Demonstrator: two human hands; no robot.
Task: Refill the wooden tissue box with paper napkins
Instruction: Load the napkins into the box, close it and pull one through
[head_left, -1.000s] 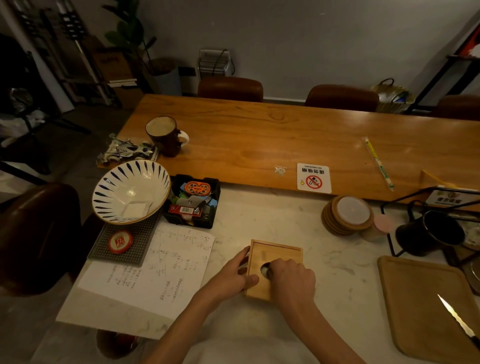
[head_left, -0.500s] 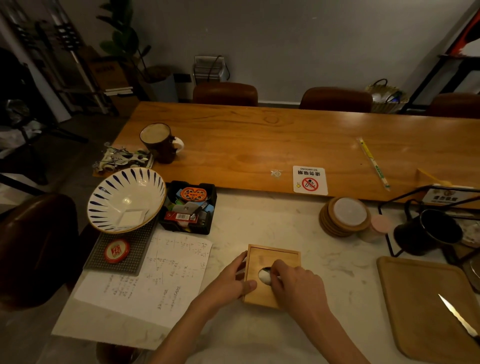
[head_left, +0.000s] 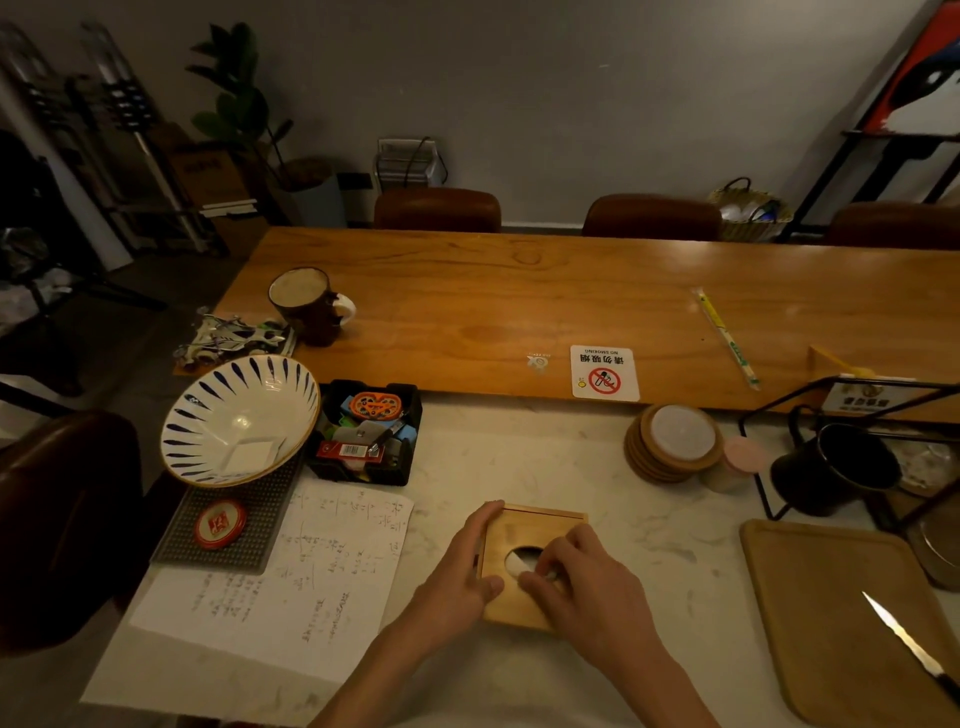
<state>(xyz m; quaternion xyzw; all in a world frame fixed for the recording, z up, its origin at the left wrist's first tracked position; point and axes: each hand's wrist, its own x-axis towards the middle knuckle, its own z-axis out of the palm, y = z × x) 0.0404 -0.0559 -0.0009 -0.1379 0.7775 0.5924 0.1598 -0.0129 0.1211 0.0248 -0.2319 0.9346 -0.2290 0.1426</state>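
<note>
A square wooden tissue box (head_left: 535, 530) lies on the marble counter in front of me, its lid on top with an oval opening. White napkin paper (head_left: 517, 561) shows through that opening. My left hand (head_left: 457, 577) holds the box by its left side, thumb on the lid's near edge. My right hand (head_left: 582, 587) rests on the lid's right half, fingertips curled at the opening and touching the napkin. Whether they pinch the napkin I cannot tell.
A handwritten sheet (head_left: 291, 577) lies left of the box. Behind it are a striped bowl (head_left: 239, 421) and a black tray of small items (head_left: 366, 431). Coasters (head_left: 672, 441) and a black mug (head_left: 831, 467) stand at the back right, a wooden board (head_left: 831, 613) with a knife (head_left: 906, 644) at right.
My right hand has slid slightly toward me, uncovering more of the opening so that white napkin shows in it. My left hand has kept its grip on the box's side.
</note>
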